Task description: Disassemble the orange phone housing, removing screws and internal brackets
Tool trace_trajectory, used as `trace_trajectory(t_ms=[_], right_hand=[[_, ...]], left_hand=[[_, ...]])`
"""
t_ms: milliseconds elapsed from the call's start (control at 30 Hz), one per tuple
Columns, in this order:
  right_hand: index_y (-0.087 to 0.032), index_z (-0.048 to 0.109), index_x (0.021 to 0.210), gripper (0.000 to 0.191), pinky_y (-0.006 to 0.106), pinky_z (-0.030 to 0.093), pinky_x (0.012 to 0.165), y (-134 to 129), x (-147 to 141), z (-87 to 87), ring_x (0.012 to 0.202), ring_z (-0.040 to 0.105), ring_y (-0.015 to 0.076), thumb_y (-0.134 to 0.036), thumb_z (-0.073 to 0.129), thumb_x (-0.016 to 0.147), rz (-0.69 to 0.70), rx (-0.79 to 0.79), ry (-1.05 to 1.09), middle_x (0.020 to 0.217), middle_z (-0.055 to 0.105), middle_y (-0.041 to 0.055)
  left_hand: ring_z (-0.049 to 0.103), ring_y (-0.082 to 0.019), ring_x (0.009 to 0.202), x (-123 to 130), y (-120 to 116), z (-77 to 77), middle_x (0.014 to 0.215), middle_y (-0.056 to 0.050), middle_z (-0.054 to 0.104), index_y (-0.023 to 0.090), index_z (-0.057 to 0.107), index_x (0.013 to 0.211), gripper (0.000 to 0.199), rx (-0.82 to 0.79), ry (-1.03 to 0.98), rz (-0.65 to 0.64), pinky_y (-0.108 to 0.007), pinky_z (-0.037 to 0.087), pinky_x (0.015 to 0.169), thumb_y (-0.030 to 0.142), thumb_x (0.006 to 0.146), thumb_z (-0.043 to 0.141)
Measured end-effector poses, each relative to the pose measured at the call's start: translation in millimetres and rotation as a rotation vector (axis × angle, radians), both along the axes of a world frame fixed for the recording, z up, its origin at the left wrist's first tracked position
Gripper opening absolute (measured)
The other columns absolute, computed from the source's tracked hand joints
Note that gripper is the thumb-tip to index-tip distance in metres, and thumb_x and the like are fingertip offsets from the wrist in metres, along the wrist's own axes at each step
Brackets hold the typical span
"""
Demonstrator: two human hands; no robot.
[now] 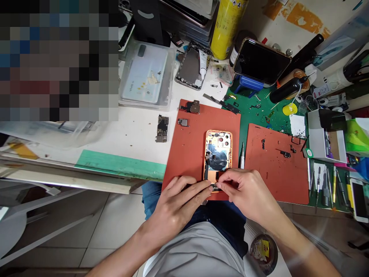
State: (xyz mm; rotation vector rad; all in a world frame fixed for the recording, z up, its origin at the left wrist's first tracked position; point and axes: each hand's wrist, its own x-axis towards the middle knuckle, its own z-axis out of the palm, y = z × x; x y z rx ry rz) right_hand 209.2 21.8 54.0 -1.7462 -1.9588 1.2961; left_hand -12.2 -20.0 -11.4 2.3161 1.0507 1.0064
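Observation:
A gutted phone housing (pixel 218 154) with an orange frame lies upright on a reddish-brown mat (pixel 190 154). A dark round pad and a black strip show inside it. My left hand (pixel 178 202) grips the housing's lower left edge, with fingertips gathered at its bottom end. Opposite, my right hand (pixel 248 188) pinches at the bottom right of the housing, thumb and index finger together. Whatever small piece sits between those fingertips is too small to make out. A metal screwdriver (pixel 242 156) stands just right of the housing.
Camera modules (pixel 193 107) lie at the mat's top left, and a circuit board (pixel 162 129) on the white table. A second mat (pixel 276 165) holds tiny parts. Tools (pixel 325 186) line the right edge. A phone on a stand (pixel 261 61) and a yellow can (pixel 227 29) stand behind.

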Motion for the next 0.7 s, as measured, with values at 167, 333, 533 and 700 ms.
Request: trace_trajectory(t_ms=[167, 333, 533, 700], right_hand=[[-0.023, 0.071, 0.076, 0.025, 0.024, 0.04, 0.053, 5.4, -1.2, 2.4, 0.05, 0.057, 0.0097, -0.006, 0.061, 0.091, -0.006, -0.07, -0.017, 0.067, 0.066, -0.0063], [-0.023, 0.072, 0.077, 0.023, 0.023, 0.04, 0.055, 10.4, -0.2, 3.0, 0.05, 0.056, 0.0091, -0.008, 0.062, 0.091, 0.002, -0.134, -0.019, 0.065, 0.066, -0.0062], [-0.023, 0.073, 0.076, 0.023, 0.023, 0.037, 0.055, 11.7, -0.3, 3.2, 0.055, 0.052, 0.0095, -0.006, 0.063, 0.088, 0.02, -0.14, -0.068, 0.065, 0.067, -0.0061], [-0.023, 0.071, 0.074, 0.026, 0.023, 0.037, 0.056, 15.0, -3.3, 6.1, 0.056, 0.054, 0.0097, -0.001, 0.063, 0.086, 0.033, -0.143, -0.092, 0.062, 0.065, -0.0069]], left_hand=[[0.059, -0.022, 0.104, -0.1, 0.3, -0.4, 0.133, -0.006, 0.078, 0.015, 0.072, 0.131, 0.032, -0.007, -0.003, -0.006, -0.037, 0.049, 0.084, 0.002, 0.103, 0.064], [0.059, -0.022, 0.102, 0.2, 0.7, 1.6, 0.132, -0.006, 0.079, 0.016, 0.072, 0.13, 0.03, -0.003, -0.001, -0.003, -0.037, 0.049, 0.084, 0.003, 0.104, 0.063], [0.059, -0.022, 0.102, 1.1, 1.0, 2.2, 0.132, -0.006, 0.079, 0.016, 0.072, 0.13, 0.032, -0.003, -0.002, 0.003, -0.036, 0.049, 0.083, 0.001, 0.103, 0.063], [0.059, -0.022, 0.101, 1.6, 2.6, 2.3, 0.13, -0.005, 0.079, 0.016, 0.072, 0.129, 0.032, 0.002, -0.01, 0.004, -0.036, 0.049, 0.083, 0.0, 0.102, 0.063]])
